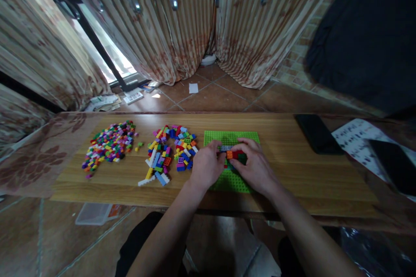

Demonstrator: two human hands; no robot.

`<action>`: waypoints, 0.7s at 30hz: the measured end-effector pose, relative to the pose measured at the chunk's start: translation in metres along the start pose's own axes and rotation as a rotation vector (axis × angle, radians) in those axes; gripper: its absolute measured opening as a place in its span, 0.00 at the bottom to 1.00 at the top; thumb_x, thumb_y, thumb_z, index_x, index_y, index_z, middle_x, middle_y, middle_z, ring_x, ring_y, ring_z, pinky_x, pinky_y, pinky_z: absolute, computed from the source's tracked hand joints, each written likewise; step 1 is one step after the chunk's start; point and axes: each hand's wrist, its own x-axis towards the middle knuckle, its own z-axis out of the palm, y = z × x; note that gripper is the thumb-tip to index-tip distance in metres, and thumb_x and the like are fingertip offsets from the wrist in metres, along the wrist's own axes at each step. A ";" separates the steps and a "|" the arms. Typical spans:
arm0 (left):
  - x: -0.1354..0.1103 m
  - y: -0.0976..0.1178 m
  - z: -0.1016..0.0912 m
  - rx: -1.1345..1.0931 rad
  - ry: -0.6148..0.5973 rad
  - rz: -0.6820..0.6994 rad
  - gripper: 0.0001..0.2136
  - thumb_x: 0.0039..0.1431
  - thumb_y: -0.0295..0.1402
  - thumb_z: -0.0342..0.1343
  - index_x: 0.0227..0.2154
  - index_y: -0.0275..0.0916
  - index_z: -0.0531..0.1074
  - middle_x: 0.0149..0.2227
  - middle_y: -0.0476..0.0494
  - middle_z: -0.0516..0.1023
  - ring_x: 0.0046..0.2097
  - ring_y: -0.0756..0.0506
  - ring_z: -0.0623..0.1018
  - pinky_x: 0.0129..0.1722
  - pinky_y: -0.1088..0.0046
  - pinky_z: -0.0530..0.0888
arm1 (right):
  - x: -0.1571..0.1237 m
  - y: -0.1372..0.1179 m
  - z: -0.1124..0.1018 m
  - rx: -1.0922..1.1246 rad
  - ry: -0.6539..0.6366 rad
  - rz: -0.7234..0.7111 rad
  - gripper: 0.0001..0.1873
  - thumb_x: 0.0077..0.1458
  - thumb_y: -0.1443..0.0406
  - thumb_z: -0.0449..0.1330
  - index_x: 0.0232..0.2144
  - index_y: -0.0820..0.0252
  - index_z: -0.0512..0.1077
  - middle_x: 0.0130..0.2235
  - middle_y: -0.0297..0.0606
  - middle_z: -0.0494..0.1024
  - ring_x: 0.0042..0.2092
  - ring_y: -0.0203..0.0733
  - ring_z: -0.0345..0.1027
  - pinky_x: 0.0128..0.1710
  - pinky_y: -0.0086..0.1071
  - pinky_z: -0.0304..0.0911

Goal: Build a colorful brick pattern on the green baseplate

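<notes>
A green baseplate (247, 137) lies on the wooden table (292, 181) in front of me. Both hands meet over its middle. My left hand (205, 166) has its fingers curled and pinches the left end of a small brick assembly (232, 154) of grey, orange and red bricks. Curled over the assembly's right end, my right hand (256, 165) grips it from that side. The assembly sits at or just above the plate; I cannot tell whether it touches. Left of the plate is a pile of larger mixed bricks (170, 153), and farther left a pile of small bricks (108, 143).
A black phone (317, 134) lies at the table's back right, beside a printed sheet (360, 140) and a dark object (394, 164). A clear plastic box (94, 214) sits on the tiled floor under the table's left front. Curtains hang behind.
</notes>
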 end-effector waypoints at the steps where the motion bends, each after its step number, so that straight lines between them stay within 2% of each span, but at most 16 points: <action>1: 0.000 0.001 -0.001 -0.008 -0.004 -0.009 0.14 0.60 0.31 0.54 0.49 0.38 0.71 0.35 0.43 0.82 0.36 0.44 0.80 0.35 0.71 0.73 | 0.000 0.000 0.000 0.002 0.000 0.008 0.09 0.50 0.66 0.63 0.37 0.56 0.74 0.53 0.44 0.68 0.56 0.52 0.63 0.58 0.48 0.59; 5: 0.001 0.004 -0.002 -0.056 0.001 -0.063 0.14 0.62 0.36 0.53 0.47 0.37 0.73 0.34 0.43 0.81 0.33 0.45 0.80 0.33 0.72 0.72 | 0.000 -0.002 -0.002 0.007 -0.004 0.029 0.09 0.49 0.66 0.63 0.37 0.56 0.75 0.53 0.44 0.69 0.56 0.52 0.63 0.58 0.48 0.59; 14: 0.002 0.009 0.003 -0.086 0.044 -0.197 0.19 0.56 0.42 0.60 0.48 0.37 0.74 0.35 0.41 0.82 0.38 0.42 0.81 0.37 0.70 0.72 | 0.003 0.004 -0.008 0.156 0.034 0.061 0.12 0.50 0.61 0.61 0.38 0.57 0.76 0.50 0.45 0.73 0.53 0.50 0.67 0.54 0.46 0.62; 19: 0.004 0.010 0.003 -0.100 0.052 -0.243 0.20 0.54 0.43 0.61 0.47 0.37 0.74 0.34 0.42 0.82 0.36 0.43 0.80 0.35 0.71 0.71 | 0.006 0.011 -0.009 0.262 0.075 0.219 0.14 0.51 0.58 0.57 0.37 0.58 0.76 0.39 0.42 0.80 0.39 0.45 0.73 0.42 0.42 0.67; 21: 0.004 0.010 0.004 -0.108 0.046 -0.258 0.20 0.54 0.43 0.61 0.47 0.38 0.74 0.34 0.42 0.82 0.35 0.44 0.80 0.33 0.71 0.71 | 0.007 0.013 -0.008 0.303 0.074 0.262 0.13 0.50 0.58 0.58 0.36 0.58 0.76 0.37 0.41 0.81 0.37 0.45 0.73 0.41 0.41 0.67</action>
